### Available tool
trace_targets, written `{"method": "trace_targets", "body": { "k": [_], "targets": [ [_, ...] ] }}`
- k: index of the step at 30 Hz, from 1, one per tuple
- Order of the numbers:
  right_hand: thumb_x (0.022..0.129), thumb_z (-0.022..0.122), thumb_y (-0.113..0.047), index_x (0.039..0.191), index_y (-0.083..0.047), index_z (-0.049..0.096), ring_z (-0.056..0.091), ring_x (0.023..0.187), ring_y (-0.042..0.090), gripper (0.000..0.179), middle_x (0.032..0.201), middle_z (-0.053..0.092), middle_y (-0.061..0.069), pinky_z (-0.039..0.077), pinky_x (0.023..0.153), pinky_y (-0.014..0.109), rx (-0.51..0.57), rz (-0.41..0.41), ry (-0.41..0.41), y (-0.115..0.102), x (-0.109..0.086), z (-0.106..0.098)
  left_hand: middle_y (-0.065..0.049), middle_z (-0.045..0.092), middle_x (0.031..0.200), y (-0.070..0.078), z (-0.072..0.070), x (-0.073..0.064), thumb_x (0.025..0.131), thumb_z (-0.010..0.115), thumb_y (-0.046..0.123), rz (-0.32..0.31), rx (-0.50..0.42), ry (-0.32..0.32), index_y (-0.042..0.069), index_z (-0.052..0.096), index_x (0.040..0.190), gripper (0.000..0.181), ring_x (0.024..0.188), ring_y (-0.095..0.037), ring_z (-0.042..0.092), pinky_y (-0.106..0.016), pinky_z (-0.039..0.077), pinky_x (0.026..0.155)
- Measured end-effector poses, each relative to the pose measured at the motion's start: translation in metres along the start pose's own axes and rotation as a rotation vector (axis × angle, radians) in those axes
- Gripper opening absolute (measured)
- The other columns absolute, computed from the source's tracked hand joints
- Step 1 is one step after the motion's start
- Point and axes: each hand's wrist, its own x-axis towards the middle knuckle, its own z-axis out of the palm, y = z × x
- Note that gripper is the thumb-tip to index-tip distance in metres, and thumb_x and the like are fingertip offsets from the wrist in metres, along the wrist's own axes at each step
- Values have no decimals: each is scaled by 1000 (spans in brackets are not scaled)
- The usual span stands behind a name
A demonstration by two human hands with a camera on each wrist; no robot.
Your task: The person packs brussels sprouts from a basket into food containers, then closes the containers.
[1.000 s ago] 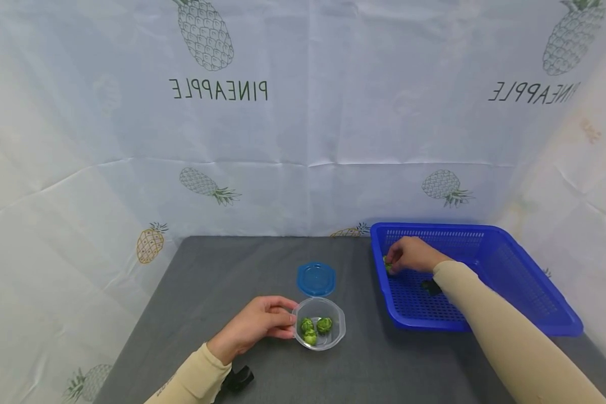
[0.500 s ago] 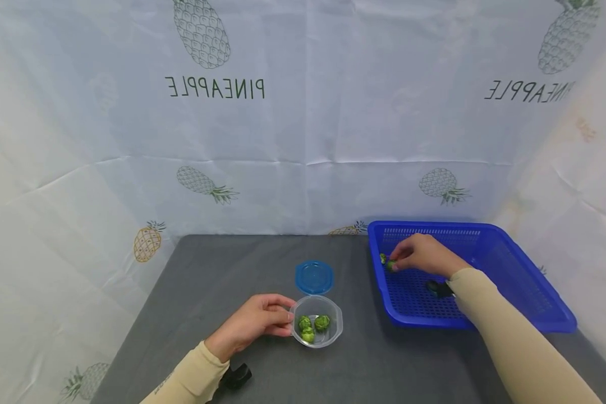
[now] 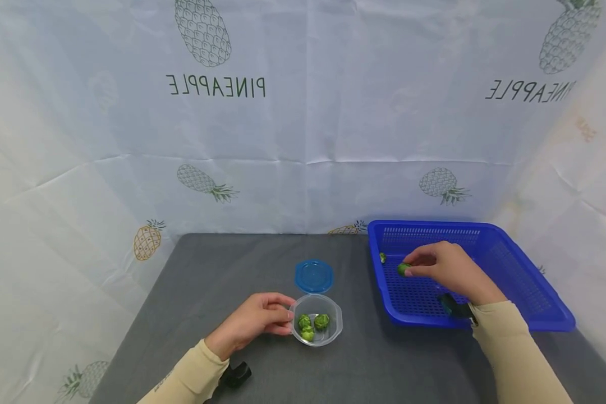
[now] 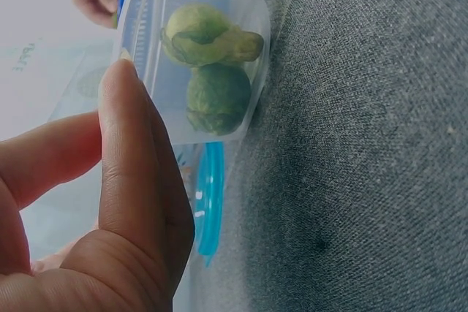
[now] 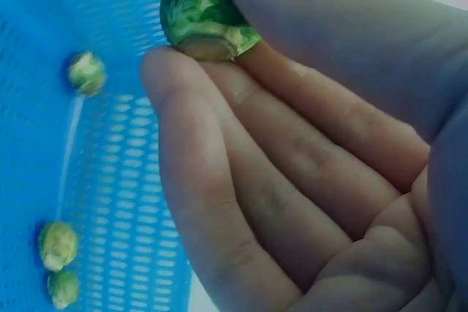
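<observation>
My right hand (image 3: 446, 268) pinches a green Brussels sprout (image 5: 203, 9) between thumb and fingertips, over the left part of the blue basket (image 3: 418, 321). My left hand (image 3: 256, 321) grips the left rim of a small clear plastic container (image 3: 335, 331) on the table, thumb at its near side. Inside the container lie three Brussels sprouts, one of them the right-hand sprout (image 3: 321, 321). Through its wall, the left wrist view shows a pale sprout (image 4: 196, 34) above a darker sprout (image 4: 219, 98).
A blue lid (image 3: 314, 276) lies flat just behind the container on the grey table (image 3: 232, 258). Loose sprouts (image 5: 87, 73) rest along the basket's wall in the right wrist view. A pineapple-printed cloth (image 3: 303, 123) hangs behind and at the sides.
My right hand has lifted a Brussels sprout away from the basket's left wall and moved right and nearer with it. The left hand stays at the container.
</observation>
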Motion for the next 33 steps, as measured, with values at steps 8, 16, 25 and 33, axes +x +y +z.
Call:
{"method": "trace_targets", "body": {
  "k": [8,16,25,33],
  "targets": [
    [99,80,-41,119,-26,82,78,108,19,25,114,82,-4,66,95,51,93,-44,50,-31,-11,20,-12,81,107,1,-2,-2,103,72,10,-7,1,11,-6,63,142,43,89,-13,78,-32,69,88],
    [98,83,-30,117,-26,81,77,98,9,20,111,80,-7,67,85,34,167,-154,1,-70,-1,57,-10,81,104,2,-1,-2,103,73,10,-13,-8,14,-7,63,142,43,89,-13,77,-32,69,88],
    [96,84,-22,111,-23,81,75,90,4,16,102,79,-10,63,78,21,183,-282,-96,-97,8,97,-8,80,103,1,-2,-2,104,72,11,-12,-4,2,-5,64,141,41,91,-13,77,-31,69,87],
    [95,84,-17,109,-20,82,75,88,3,14,99,80,-10,63,77,22,170,-319,-164,-106,11,115,-9,78,105,2,-3,-2,105,69,10,-10,1,4,-5,63,143,42,91,-14,77,-32,69,88]
  ]
}}
